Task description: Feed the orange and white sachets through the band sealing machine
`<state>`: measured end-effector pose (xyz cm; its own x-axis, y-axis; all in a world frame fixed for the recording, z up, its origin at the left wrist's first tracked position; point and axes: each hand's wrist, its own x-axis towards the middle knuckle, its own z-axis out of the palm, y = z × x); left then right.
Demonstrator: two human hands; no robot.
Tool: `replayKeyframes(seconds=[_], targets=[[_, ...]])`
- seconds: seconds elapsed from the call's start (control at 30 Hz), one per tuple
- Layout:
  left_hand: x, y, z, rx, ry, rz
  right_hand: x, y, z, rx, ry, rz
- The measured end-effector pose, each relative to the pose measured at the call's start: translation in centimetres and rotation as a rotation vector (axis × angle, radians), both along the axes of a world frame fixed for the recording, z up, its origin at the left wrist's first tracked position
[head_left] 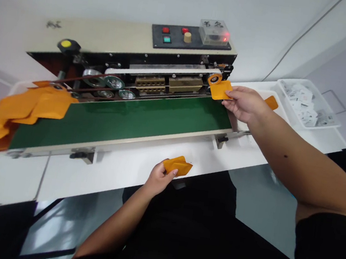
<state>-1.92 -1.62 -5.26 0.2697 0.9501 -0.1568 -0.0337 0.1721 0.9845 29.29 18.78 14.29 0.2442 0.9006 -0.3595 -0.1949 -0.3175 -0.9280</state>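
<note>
1. Squarely at the right end of the green conveyor belt [120, 123], the right hand [245, 105] pinches an orange pouch [219, 90] between thumb and fingers. The pouch's long axis runs along the belt, and its far edge touches the orange-rimmed roller [214, 79] of a band sealer [154, 77].
2. Curled closed, the left hand [159, 179] grips a second orange pouch [178, 166] near the front edge of the desk [123, 178].
3. Of the two hands, the right is far nearer the roller; the left sits closer to the person's body.
4. More orange pouches [37, 106] heap at the belt's left end, spilling past the desk's left edge.
5. Behind the right hand lies another orange pouch [271, 102], beside a white tray [295, 80] of white sachets [302, 104] at the desk's far right corner.
</note>
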Motion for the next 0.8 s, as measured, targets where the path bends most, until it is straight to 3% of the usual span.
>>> replayKeyframes(seconds=[0.23,0.4,0.47,0.6,0.7,0.8], targets=[[0.1,-0.1,0.8,-0.018,-0.013,0.009,0.6,-1.3,-0.6,0.060,-0.126,0.030],[0.7,-0.3,1.8,-0.088,-0.085,0.031,0.1,-7.7,-1.2,0.270,-0.247,-0.024],[1.2,-0.3,2.2,-0.145,-0.137,0.065,-0.8,-11.5,-2.3,0.318,-0.252,-0.003],[3.0,0.0,3.4,-0.207,-0.249,0.170,-3.3,-18.1,-5.5,0.256,-0.222,0.205],[4.5,0.5,4.7,-0.239,-0.334,0.232,-5.3,-20.5,-7.9,0.169,-0.198,0.334],[5.8,0.8,5.8,-0.256,-0.398,0.251,-6.9,-21.2,-9.6,0.133,-0.180,0.390]])
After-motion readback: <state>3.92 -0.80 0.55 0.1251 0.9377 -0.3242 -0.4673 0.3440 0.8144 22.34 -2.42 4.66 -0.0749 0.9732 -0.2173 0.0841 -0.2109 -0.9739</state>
